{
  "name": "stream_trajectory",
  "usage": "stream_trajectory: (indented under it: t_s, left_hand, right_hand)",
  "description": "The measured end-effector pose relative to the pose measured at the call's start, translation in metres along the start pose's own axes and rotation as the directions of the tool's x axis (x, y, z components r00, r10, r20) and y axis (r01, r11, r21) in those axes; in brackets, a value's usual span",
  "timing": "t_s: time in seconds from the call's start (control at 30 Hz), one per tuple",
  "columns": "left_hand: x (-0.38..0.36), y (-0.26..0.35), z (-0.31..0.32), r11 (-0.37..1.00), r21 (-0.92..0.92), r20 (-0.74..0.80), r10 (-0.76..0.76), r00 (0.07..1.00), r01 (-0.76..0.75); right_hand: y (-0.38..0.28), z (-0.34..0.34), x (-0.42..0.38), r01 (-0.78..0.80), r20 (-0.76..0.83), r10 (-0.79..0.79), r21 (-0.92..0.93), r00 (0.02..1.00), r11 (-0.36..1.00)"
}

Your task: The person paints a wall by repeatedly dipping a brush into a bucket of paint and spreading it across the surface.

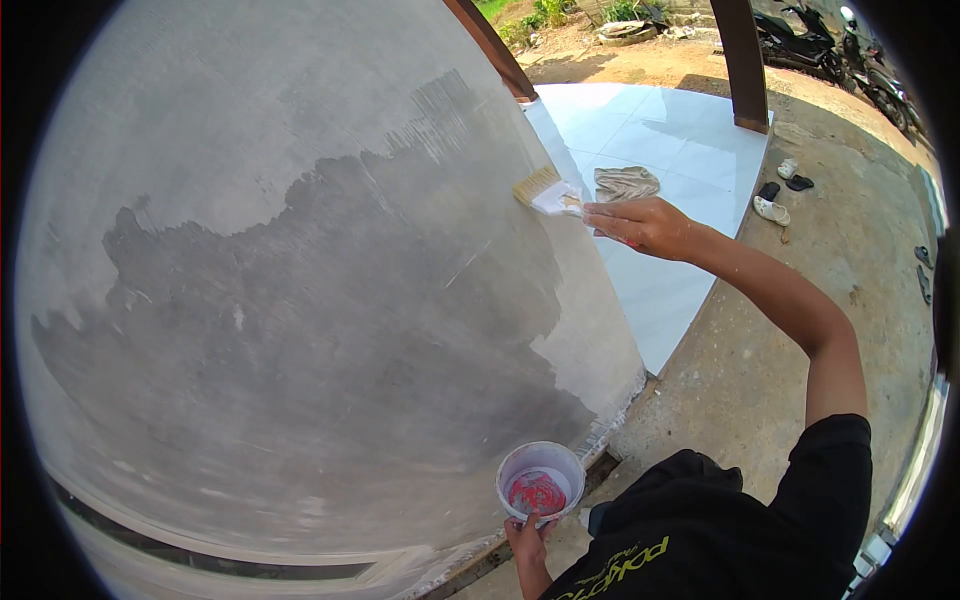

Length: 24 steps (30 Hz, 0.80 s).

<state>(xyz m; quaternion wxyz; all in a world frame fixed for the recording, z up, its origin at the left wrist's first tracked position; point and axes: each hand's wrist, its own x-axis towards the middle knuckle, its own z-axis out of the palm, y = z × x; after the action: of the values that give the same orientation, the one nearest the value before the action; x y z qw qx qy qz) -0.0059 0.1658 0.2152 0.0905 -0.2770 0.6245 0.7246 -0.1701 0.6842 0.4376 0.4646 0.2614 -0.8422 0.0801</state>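
Observation:
My right hand (645, 226) is closed around the handle of a wide paintbrush (548, 193). Its pale bristles point left, right at the surface of the grey wall (230, 90). A darker, wet-looking patch (370, 290) with ragged edges spreads across the middle of that wall. Low down near the wall's foot, my left hand (528, 540) grips a small whitish bucket (541, 458) by its near side. Inside the bucket shows a reddish-pink patch with pale liquid around it.
Beyond the wall's edge lies a white tiled floor (670, 130) with a crumpled cloth (627, 183) on it. Brown posts (742, 65) stand at its sides. Shoes (771, 210) rest on the concrete (830, 240) to the right. Motorbikes (805, 45) are parked at the far right.

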Motion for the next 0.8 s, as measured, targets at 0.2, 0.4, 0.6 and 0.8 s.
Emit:
stream_trajectory:
  t_s: [0.2,0.4,0.6,0.8]
  left_hand:
    - [0.004,0.003,-0.002,1.0,0.021,0.007,0.004,1.0,-0.004]
    - [0.003,0.003,0.004,1.0,-0.005,0.046,0.024,0.999,-0.024]
    - [-0.003,-0.004,0.007,1.0,-0.006,0.034,-0.009,0.999,0.01]
    - [-0.011,-0.006,0.0,0.999,-0.033,-0.004,-0.023,1.0,0.023]
  right_hand:
    - [-0.006,-0.007,-0.019,-0.031,0.289,0.015,0.051,0.957,0.998]
    - [0.02,-0.055,0.073,0.031,0.165,-0.008,-0.138,0.986,0.99]
    - [0.03,-0.063,0.094,0.012,-0.201,-0.051,-0.191,0.978,0.981]
    - [-0.01,0.009,0.003,-0.081,-0.111,0.07,-0.094,0.991,0.992]
